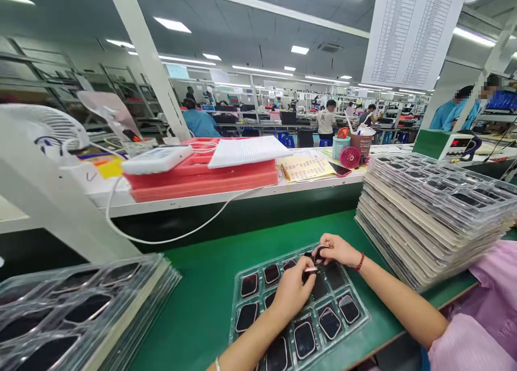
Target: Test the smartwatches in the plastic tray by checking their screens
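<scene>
A clear plastic tray [361, 305] lies on the green mat below my hands, with dark rounded-square smartwatch screens [304, 340] in its compartments. My left hand [291, 286] reaches over the middle of the tray, thumb and fingers pinched on a dark screen with a pale pink rim [310, 271]. Close by, above the tray's far edge, my right hand [336, 249] grips another dark screen piece [320, 253]. The two pieces are almost side by side; whether they touch I cannot tell. My left forearm and hand hide part of the tray.
Stacked trays of screens [84, 306] stand at the near left. A taller stack of trays [412, 220] rises at the right. Behind the green mat [197, 285], a white shelf holds red foam trays [202, 180], papers and cups. A white cable [177, 240] hangs from it.
</scene>
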Tool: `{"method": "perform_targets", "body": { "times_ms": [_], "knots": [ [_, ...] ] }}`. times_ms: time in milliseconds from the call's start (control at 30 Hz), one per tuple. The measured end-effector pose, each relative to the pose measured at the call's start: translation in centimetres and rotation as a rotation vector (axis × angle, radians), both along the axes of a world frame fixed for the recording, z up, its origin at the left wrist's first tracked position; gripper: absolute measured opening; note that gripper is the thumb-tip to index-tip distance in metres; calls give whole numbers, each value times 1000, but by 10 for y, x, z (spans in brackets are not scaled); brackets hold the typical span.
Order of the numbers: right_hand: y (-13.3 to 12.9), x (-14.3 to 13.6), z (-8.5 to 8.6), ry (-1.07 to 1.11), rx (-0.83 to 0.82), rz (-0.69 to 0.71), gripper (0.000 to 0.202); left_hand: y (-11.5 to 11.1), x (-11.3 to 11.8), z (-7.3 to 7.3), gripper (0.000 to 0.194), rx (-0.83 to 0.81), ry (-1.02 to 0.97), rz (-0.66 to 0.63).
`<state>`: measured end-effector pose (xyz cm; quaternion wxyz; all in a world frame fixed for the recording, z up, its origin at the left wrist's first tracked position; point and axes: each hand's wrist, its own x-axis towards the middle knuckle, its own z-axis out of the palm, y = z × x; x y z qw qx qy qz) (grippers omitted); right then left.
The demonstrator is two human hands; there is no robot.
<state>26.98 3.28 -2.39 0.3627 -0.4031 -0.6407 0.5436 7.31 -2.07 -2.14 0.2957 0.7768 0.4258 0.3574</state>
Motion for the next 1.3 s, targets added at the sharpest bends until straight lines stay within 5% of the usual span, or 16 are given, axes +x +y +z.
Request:
{"method": "perform_targets", "body": {
  "times_ms": [200,467,600,733,1000,1300],
  "knots": [
    [6,-45,-30,245,-101,-98,39,20,-18,-1,28,-129,-281,213],
    [9,-41,-19,469,-320,-38,43,33,-42,2,64,-427,-705,260],
    [3,-36,-7,520,-363,-23,45,24,-45,4,57,-521,-738,267],
    [-6,-40,4,431,-260,-12,32,17,-42,7,32,-657,-731,142],
    [-10,-68,15,481,-153,79,28,14,-45,7,41,-925,-881,-44],
    [7,-90,16,480,-296,239,30,17,-47,4,44,-778,-971,-6]
  ]
}}
